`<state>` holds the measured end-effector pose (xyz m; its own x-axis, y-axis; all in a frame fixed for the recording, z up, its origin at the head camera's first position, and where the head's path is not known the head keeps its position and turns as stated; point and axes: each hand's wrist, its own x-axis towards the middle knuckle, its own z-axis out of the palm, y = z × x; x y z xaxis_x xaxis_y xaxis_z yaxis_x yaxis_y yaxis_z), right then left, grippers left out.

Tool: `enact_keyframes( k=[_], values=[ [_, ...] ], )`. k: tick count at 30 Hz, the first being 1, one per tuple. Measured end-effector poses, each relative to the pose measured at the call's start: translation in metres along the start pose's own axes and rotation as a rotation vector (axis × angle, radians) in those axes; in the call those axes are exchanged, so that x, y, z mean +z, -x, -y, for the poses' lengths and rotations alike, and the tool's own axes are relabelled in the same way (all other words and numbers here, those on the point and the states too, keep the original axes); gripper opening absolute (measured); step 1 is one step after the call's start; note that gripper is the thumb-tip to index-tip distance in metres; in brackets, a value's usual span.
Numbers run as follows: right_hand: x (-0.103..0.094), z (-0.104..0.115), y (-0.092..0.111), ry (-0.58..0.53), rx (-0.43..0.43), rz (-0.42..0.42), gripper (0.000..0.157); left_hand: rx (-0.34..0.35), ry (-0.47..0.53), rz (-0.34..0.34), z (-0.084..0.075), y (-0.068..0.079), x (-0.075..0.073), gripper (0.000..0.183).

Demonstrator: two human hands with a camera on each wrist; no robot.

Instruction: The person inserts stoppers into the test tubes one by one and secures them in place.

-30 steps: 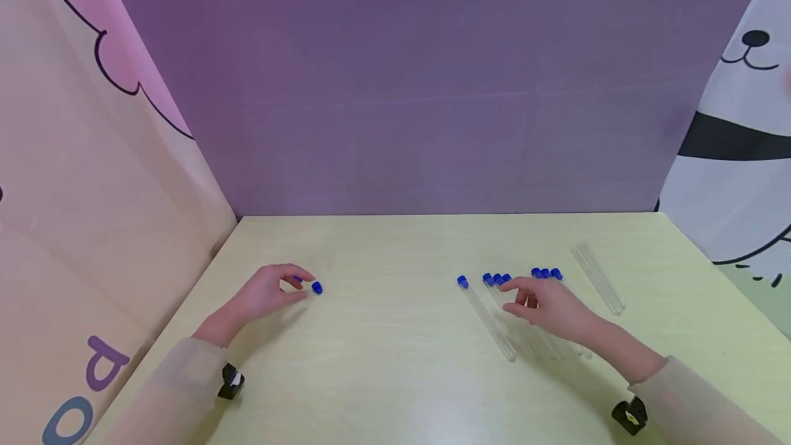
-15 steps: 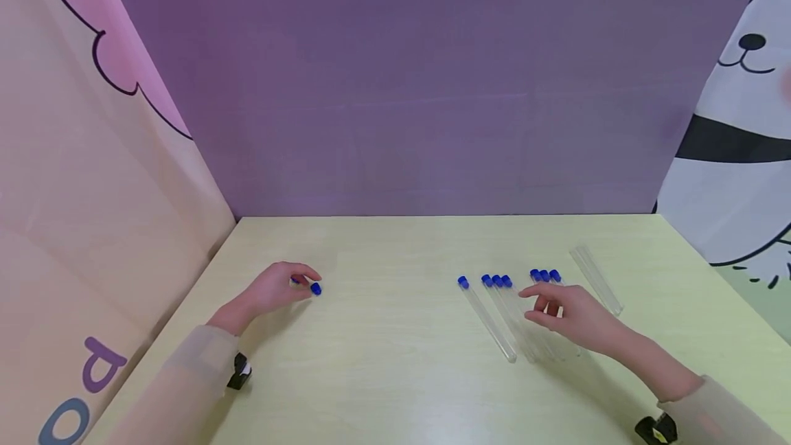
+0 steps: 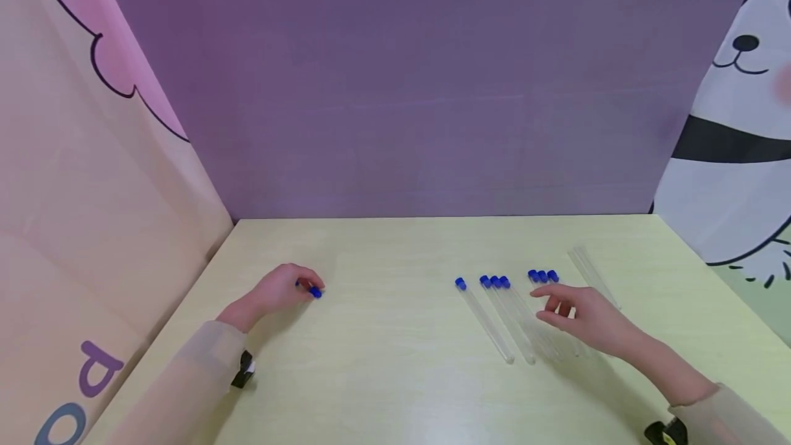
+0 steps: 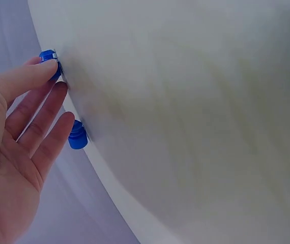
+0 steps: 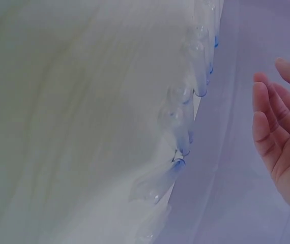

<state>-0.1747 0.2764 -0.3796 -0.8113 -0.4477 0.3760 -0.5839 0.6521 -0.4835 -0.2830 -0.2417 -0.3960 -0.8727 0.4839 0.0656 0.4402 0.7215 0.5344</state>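
My left hand (image 3: 281, 292) is at the left of the table, thumb and index finger pinching a small blue cap (image 4: 47, 56). A second blue cap (image 4: 78, 136) lies under the other fingertips in the left wrist view. My right hand (image 3: 583, 314) hovers with loosely curved fingers and nothing in its grasp. Below it lie clear test tubes with blue caps: one lone capped tube (image 3: 488, 325) at the left, three together (image 3: 513, 321) beside it, and three more whose caps (image 3: 542, 276) show behind the hand. Parts of those tubes are hidden by it.
Clear tubes without caps (image 3: 590, 270) lie at the right rear of the table (image 3: 371, 376). A purple backdrop (image 3: 383, 88) stands along the far edge, with printed cloth panels on both sides.
My left thumb and index finger have closed on a blue cap. The right hand has drawn back to the right, away from the middle tubes.
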Motion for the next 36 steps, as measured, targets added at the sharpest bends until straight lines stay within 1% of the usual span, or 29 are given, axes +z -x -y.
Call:
enact_keyframes(
  k=[4, 12, 18, 23, 27, 30, 32, 36],
  values=[
    [-0.002, -0.002, 0.004, 0.003, 0.023, -0.014, 0.027, -0.008, 0.007, -0.005, 0.0, 0.001, 0.001, 0.017],
    [-0.012, -0.007, 0.013, 0.023, 0.083, -0.043, 0.027, 0.01, 0.021, -0.022, -0.004, 0.005, -0.002, 0.016],
    [-0.018, -0.01, 0.016, 0.072, 0.073, -0.068, 0.028, 0.03, 0.045, -0.059, -0.008, 0.009, -0.002, 0.018],
    [-0.023, -0.011, 0.016, 0.125, 0.053, -0.096, 0.028, 0.054, 0.103, -0.113, -0.014, 0.014, 0.002, 0.019],
    [-0.026, -0.013, 0.017, 0.146, 0.064, -0.101, 0.028, 0.089, 0.164, -0.153, -0.021, 0.018, 0.007, 0.019],
    [-0.029, -0.016, 0.017, 0.153, 0.069, -0.105, 0.028, 0.108, 0.201, -0.17, -0.028, 0.02, 0.01, 0.019],
    [-0.03, -0.018, 0.018, 0.162, 0.071, -0.109, 0.029, 0.109, 0.221, -0.183, -0.035, 0.02, 0.011, 0.018],
    [-0.032, -0.024, 0.019, 0.183, 0.065, -0.118, 0.029, 0.085, 0.254, -0.207, -0.048, 0.021, 0.014, 0.018]
  ],
)
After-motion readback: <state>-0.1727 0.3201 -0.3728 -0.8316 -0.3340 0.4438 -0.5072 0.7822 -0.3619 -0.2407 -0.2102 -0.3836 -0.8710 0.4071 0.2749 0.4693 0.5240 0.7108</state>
